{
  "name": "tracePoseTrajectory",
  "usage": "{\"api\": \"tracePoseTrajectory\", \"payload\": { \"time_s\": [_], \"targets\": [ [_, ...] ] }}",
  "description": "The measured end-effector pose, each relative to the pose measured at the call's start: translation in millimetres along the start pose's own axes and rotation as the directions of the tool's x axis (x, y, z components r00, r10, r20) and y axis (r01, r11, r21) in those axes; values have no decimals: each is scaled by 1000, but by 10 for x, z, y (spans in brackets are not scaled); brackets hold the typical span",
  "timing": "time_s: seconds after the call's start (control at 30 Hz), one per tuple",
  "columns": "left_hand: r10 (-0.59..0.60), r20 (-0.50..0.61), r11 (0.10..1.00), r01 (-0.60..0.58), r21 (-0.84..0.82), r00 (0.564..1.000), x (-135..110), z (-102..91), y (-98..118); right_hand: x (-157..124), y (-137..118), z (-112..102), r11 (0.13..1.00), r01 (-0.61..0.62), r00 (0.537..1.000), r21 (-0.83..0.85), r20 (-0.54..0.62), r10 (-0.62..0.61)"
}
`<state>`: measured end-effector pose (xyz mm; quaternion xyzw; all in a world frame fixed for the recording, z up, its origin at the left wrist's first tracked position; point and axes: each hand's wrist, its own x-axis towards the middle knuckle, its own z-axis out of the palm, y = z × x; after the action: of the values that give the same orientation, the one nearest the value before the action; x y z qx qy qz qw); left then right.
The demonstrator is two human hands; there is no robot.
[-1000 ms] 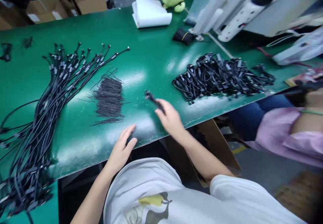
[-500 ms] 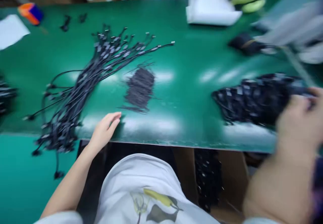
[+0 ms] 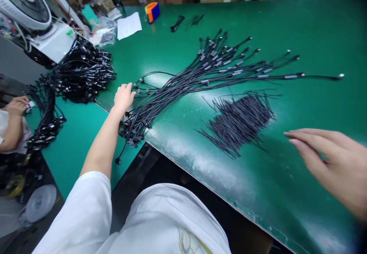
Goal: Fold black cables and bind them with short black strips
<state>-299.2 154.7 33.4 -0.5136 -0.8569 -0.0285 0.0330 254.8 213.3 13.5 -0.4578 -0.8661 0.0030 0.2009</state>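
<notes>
Left hand [image 3: 123,99]: cables [image 3: 182,83] lay beside its fingers; I could not tell their grip. Right hand [image 3: 335,160]: fingers were pinched together, short wires [image 3: 242,119] left of them.

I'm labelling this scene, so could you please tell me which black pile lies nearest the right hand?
The pile of short, thin black strips; the bundles of longer, thicker cables lie farther from the right hand.
</notes>
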Motion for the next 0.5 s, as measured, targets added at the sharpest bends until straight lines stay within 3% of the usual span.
{"api": "tracePoseTrajectory", "payload": {
  "time_s": [0.07,0.17,0.27,0.33,0.37,0.5],
  "targets": [
    [-93,57,996,93,1,994,151,63,-204,230,-136,104,991,133,991,32,31,-133],
    [-115,184,992,122,-24,976,241,166,-386,473,-280,292,967,248,966,62,65,-252],
    [-99,96,993,104,-47,990,193,213,-388,681,-408,512,929,352,928,116,86,-363],
    [-35,9,992,36,-119,999,96,191,-309,848,-512,651,899,412,899,147,93,-427],
    [23,16,984,-20,-179,1000,33,168,-257,942,-572,713,886,439,885,153,97,-455],
    [266,263,904,-145,-401,928,-230,83,-73,1299,-851,909,837,525,835,153,97,-542]
  ]
}}
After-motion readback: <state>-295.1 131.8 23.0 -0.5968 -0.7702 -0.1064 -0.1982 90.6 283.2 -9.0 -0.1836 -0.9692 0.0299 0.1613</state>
